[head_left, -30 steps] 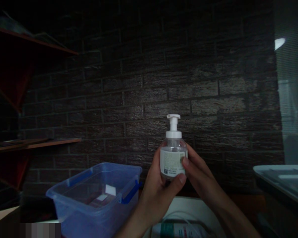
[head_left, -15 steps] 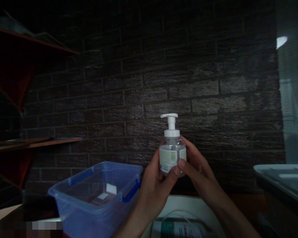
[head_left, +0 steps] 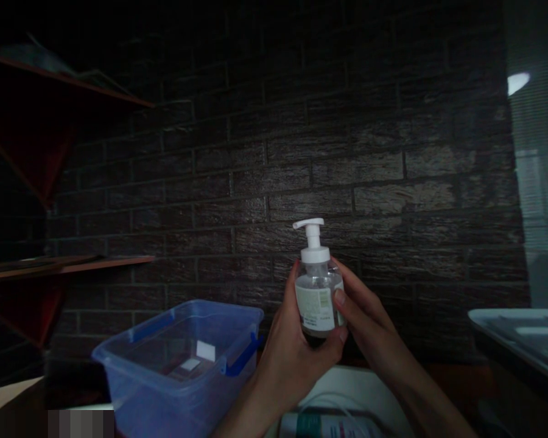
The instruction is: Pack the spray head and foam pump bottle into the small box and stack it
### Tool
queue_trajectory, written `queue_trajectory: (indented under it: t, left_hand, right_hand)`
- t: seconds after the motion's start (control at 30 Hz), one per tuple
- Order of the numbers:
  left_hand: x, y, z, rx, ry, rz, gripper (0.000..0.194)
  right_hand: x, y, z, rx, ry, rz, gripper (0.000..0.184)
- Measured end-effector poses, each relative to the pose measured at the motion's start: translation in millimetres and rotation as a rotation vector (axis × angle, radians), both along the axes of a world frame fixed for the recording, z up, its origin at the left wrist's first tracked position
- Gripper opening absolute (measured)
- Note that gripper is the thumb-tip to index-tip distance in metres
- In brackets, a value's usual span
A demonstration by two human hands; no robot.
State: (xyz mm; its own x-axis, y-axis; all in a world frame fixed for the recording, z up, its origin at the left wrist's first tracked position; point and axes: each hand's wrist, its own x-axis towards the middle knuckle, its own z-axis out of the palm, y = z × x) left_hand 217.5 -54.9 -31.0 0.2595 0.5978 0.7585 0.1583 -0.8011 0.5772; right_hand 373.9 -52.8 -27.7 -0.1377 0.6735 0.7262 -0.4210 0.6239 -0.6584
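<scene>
A clear pump bottle with a white pump head and a pale label is held upright in front of a dark brick wall. My left hand wraps round its left side and base, thumb across the bottom front. My right hand grips its right side, thumb pressed on the label. The pump spout points left. Both hands hold the bottle in the air, above a white container.
A translucent blue plastic tub with blue handles stands at the lower left. Wooden shelves line the left wall. A grey tray lies at the right. Another bottle lies in the white container below my hands.
The pump spout has turned from facing me to pointing left. The bottle has dropped slightly and tilted a little, still held in both hands.
</scene>
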Motion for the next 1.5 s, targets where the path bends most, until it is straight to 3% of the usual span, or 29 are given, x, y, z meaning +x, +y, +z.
queue_trajectory:
  t: [0.17, 0.33, 0.6, 0.93, 1.1, 1.23, 1.37, 1.5]
  left_hand:
    - [2, -4, 5.1, -0.048, -0.035, -0.078, 0.105]
    - [9, -5, 1.2, -0.068, -0.185, -0.069, 0.1]
    - [12, -11, -0.5, -0.126, -0.286, -0.175, 0.102]
    - [-3, 5, -1.8, -0.295, -0.378, -0.488, 0.097]
    - [-9, 7, 3.2, -0.312, -0.436, -0.326, 0.073]
    - [-9, 0, 8.2, -0.327, -0.356, -0.262, 0.075]
    - [-10, -3, 11.5, -0.221, -0.259, -0.154, 0.069]
    - [-11, -2, 15.3, -0.15, -0.163, -0.175, 0.064]
  right_hand:
    - [-2, 0, 1.5, 0.004, 0.001, -0.002, 0.053]
    - [0, 1, 0.7, -0.031, -0.013, -0.004, 0.054]
    - [3, 0, 0.0, -0.051, -0.025, 0.055, 0.06]
    - [4, -6, 1.2, -0.015, -0.119, 0.163, 0.087]
    - [-2, -4, -3.1, 0.013, -0.104, 0.173, 0.088]
    - [-5, -3, -4.9, 0.012, -0.091, 0.151, 0.087]
    - [-6, -3, -4.0, 0.026, -0.078, 0.077, 0.086]
    - [-8, 0, -4.6, 0.056, -0.09, 0.01, 0.085]
